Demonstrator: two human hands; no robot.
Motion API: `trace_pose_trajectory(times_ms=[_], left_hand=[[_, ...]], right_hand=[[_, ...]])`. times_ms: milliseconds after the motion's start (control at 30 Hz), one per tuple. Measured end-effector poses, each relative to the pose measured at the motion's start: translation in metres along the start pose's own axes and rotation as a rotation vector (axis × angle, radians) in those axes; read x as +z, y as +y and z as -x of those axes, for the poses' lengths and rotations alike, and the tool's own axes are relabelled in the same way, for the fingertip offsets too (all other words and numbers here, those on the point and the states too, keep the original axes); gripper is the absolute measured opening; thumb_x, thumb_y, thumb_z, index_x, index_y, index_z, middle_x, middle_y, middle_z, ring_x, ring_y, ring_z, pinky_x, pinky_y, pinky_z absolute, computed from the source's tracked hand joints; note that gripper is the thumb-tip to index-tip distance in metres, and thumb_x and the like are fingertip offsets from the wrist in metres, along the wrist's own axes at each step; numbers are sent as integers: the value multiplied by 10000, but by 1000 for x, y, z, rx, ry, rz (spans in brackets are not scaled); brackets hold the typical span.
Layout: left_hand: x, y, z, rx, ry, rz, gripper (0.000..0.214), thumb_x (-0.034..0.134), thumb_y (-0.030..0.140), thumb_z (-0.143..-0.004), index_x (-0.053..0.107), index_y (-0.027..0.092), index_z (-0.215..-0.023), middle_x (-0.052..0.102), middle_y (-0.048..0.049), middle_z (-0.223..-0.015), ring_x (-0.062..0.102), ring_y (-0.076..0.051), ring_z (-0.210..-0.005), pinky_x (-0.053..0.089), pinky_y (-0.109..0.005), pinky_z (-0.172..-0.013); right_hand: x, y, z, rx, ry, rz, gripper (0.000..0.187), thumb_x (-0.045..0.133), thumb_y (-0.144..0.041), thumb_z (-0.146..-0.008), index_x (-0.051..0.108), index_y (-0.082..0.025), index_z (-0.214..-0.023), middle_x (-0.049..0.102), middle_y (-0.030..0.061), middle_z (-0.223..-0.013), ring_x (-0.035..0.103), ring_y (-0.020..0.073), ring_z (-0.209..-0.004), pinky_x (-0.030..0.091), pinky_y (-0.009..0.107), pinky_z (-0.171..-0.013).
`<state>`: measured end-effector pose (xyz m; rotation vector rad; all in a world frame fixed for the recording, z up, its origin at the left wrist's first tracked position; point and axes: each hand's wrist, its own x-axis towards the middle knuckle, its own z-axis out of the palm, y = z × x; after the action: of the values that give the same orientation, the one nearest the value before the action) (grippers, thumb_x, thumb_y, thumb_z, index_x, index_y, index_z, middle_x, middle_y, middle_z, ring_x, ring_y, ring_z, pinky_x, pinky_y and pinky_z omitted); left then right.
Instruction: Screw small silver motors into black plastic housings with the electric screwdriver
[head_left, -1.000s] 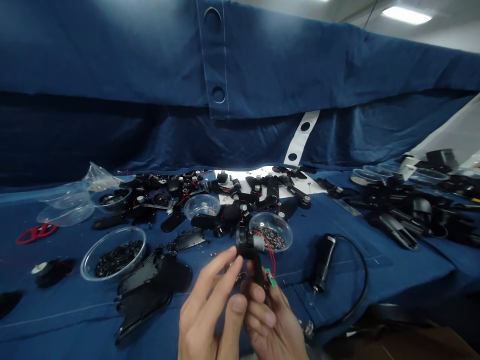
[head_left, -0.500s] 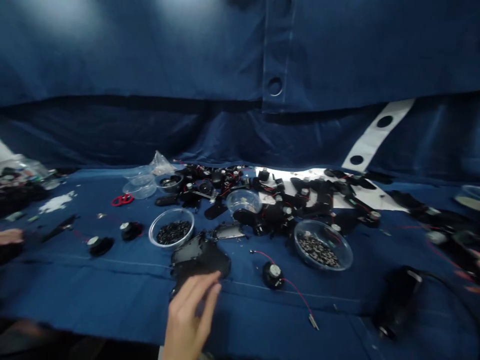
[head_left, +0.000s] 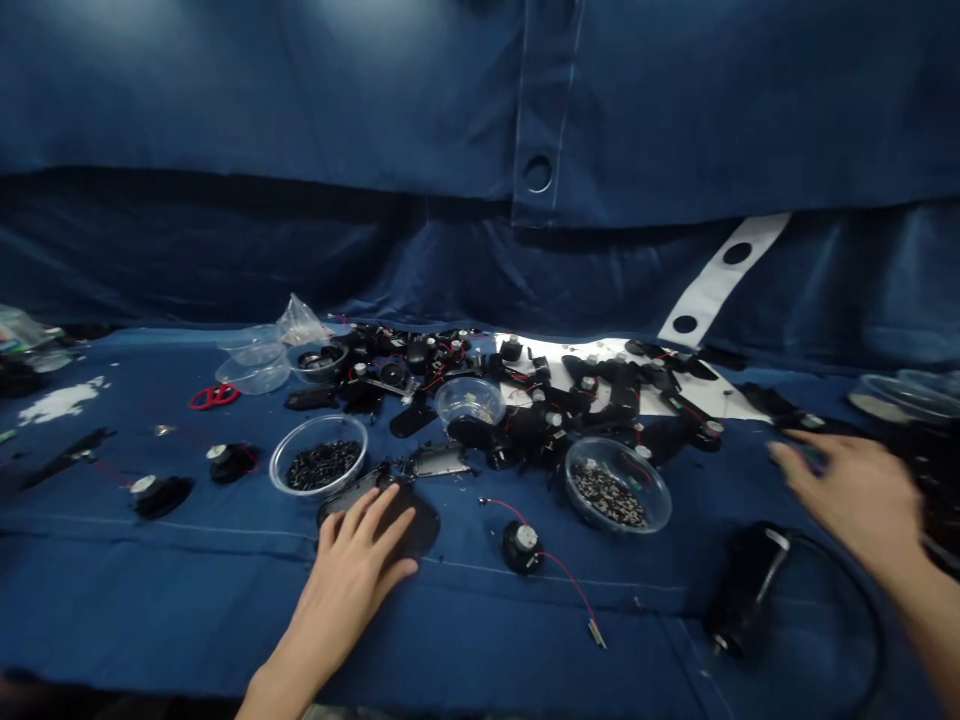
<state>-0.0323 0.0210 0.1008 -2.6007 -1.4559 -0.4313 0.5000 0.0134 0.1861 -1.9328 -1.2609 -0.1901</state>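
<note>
My left hand (head_left: 358,560) lies with fingers spread on a black plastic housing part (head_left: 416,520), covering much of it. My right hand (head_left: 862,490) is raised at the right, near a pile of dark parts (head_left: 941,480). Its thumb and fingers are apart, and a dark patch shows between them; slight blur obscures detail. A small round speaker (head_left: 523,546) with a red wire lies between my hands. Below my right hand lies a black corded tool (head_left: 746,590), apparently an electric screwdriver. A clear bowl of black screws (head_left: 322,465) stands just beyond my left hand.
Another clear bowl (head_left: 616,490) holds small dark and silvery pieces. Black parts and wired speakers (head_left: 555,400) are heaped at the back, partly on a white sheet (head_left: 739,400). Red-handled scissors (head_left: 214,397), clear lids (head_left: 255,372) and two speakers (head_left: 159,494) lie left. A blue curtain (head_left: 337,250) hangs behind.
My left hand has spread flatter over the black housing part. My right hand, barely visible and blurred at the right edge before, has come into view. The camera has turned slightly right.
</note>
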Motion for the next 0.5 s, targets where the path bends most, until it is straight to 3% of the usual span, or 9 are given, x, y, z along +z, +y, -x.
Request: trace_pose_trajectory(times_ms=[67,133,267,367,433,500], left_hand=[[6,-5,-2,9,31,-62,421,591,313,-986,580,306,-1407,492,-109,-1577,474,-377,-1409,434,-616,-1037],[9,-10,-4,21,62,-77,411,590,311,-985,596,291,-1395,519,-110,-1556,493,-376,-1397,444,-612,-1043],[10,-22,-5,86,77,-2,436,630,412,-955,617,307,-1378,550,-87,-1534,519,-353,-1380,486,-545,-1049],[7,-28,-2,143,98,20,549,663,524,-906,589,315,-1408,549,-89,-1534,492,-369,-1402,458,-566,-1085],[3,-26,1,139,153,65,592,681,510,-898,556,306,-1439,561,-101,-1521,490,-374,-1400,418,-589,-1117],[-4,-17,4,46,236,217,520,683,412,-920,575,305,-1417,635,-94,-1431,543,-350,-1338,430,-564,-1107]], right_hand=[[18,-21,-2,-159,-128,-2,244,617,-375,-964,759,-183,-918,719,158,-1086,639,256,-1129,424,454,-1055],[45,-57,6,-356,-290,-69,200,713,-357,-887,784,-191,-971,751,121,-1041,672,272,-1061,472,427,-998],[104,-152,34,-638,-524,-206,246,668,-268,-926,739,-245,-1161,724,70,-1162,632,235,-1135,492,398,-1019],[145,-208,47,-689,-590,-290,450,710,-225,-890,627,-212,-1331,670,92,-1267,587,259,-1221,475,464,-1051],[161,-230,50,-645,-604,-345,367,718,-255,-897,651,-190,-1252,689,79,-1178,622,253,-1151,494,489,-1013],[163,-238,53,-552,-582,-416,196,717,-258,-900,695,-171,-1074,706,51,-1032,654,229,-1040,507,482,-976]])
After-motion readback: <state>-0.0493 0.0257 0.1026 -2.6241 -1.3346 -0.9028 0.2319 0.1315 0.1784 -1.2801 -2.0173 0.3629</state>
